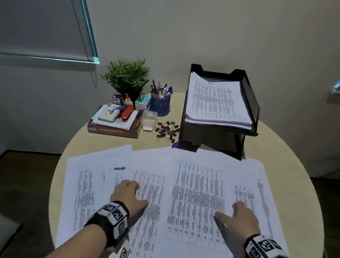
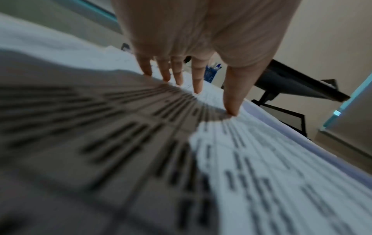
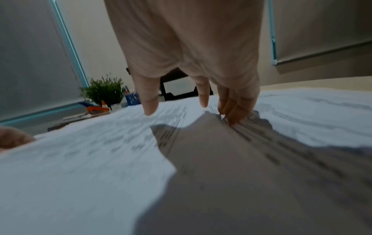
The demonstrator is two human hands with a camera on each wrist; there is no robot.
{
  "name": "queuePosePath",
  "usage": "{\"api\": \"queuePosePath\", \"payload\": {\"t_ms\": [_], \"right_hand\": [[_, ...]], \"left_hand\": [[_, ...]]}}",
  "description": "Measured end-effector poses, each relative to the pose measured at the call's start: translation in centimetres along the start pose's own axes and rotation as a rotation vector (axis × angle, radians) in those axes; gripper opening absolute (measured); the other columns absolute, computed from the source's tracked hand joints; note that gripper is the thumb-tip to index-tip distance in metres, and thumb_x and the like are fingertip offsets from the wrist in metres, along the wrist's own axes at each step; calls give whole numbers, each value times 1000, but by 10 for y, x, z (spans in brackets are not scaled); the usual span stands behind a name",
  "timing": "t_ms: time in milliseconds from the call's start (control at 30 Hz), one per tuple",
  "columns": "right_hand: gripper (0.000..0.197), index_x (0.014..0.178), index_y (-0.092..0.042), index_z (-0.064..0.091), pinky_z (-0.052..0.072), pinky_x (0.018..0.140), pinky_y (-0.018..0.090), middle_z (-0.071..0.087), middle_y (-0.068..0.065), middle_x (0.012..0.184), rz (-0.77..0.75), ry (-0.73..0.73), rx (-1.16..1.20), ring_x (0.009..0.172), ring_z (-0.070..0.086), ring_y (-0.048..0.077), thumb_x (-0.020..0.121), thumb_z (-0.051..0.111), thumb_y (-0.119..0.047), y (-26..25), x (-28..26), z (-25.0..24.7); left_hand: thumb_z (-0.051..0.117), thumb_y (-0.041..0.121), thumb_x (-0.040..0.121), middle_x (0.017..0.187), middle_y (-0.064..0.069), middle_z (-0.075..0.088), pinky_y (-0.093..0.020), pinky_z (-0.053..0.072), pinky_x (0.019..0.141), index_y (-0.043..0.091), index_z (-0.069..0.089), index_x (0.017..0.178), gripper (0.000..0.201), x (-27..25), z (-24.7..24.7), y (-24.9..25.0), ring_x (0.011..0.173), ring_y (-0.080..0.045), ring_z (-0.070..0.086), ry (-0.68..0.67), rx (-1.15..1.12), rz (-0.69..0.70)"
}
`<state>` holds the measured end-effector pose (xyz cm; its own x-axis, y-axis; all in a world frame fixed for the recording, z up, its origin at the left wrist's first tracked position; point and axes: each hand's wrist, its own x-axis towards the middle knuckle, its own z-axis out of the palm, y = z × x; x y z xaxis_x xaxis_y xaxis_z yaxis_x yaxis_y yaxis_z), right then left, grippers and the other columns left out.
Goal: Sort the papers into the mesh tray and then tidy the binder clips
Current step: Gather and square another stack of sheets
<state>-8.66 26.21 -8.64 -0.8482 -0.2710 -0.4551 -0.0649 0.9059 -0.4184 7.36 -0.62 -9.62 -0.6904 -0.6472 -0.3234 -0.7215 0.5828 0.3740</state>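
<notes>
Several printed papers (image 1: 195,200) lie spread over the near half of the round table (image 1: 304,172). My left hand (image 1: 129,196) rests on the left sheets, its straight fingertips (image 2: 231,109) touching the paper (image 2: 251,159). My right hand (image 1: 239,218) rests fingers-down on the right sheets, its fingertips (image 3: 233,119) on the paper (image 3: 80,167) with the thumb spread to the left. The black mesh tray (image 1: 249,97) stands at the back right with a stack of papers (image 1: 216,100) in it. A pile of black binder clips (image 1: 167,130) lies loose just left of the tray.
A clear plastic box (image 1: 149,121) stands beside the clips. Behind it are a blue pen cup (image 1: 160,102), a potted plant (image 1: 126,77) and a stack of books and stationery (image 1: 114,120). Window blinds hang on both sides, with a wall behind the table.
</notes>
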Motion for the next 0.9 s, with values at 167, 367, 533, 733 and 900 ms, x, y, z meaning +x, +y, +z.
{"api": "queuePosePath", "payload": {"t_ms": [167,367,533,733,900], "right_hand": [[99,136,-9,37,40,96,40,48,14,133,14,120,-78,124,43,34,64,67,-69,1,-5,25],[113,142,-6,25,38,100,41,43,17,137,51,81,-102,126,40,35,59,80,-58,-4,-3,28],[101,147,-2,20,40,100,36,41,18,144,99,40,149,128,45,33,70,82,-24,-2,-8,22],[42,119,6,57,42,94,35,57,23,128,107,75,431,111,56,34,82,71,-6,14,-11,13],[11,94,6,64,46,59,23,67,18,94,66,76,682,73,60,22,83,66,4,17,-20,10]], "left_hand": [[71,54,72,154,-6,18,-35,21,115,18,33,141,87,-4,4,-26,143,-23,17,39,-128,-37],[69,61,68,152,-8,20,-40,28,113,11,20,147,105,-1,-3,-29,140,-26,21,45,-72,-158],[77,33,73,139,-14,40,-37,40,105,6,25,144,92,5,-6,-35,127,-27,43,-32,-309,-151],[76,37,74,133,-12,38,-32,42,99,8,44,127,68,-1,-7,-39,119,-26,47,46,-267,-170],[74,44,73,141,-14,29,-35,41,102,6,29,142,91,1,-14,-31,128,-29,41,-57,-241,-169]]}}
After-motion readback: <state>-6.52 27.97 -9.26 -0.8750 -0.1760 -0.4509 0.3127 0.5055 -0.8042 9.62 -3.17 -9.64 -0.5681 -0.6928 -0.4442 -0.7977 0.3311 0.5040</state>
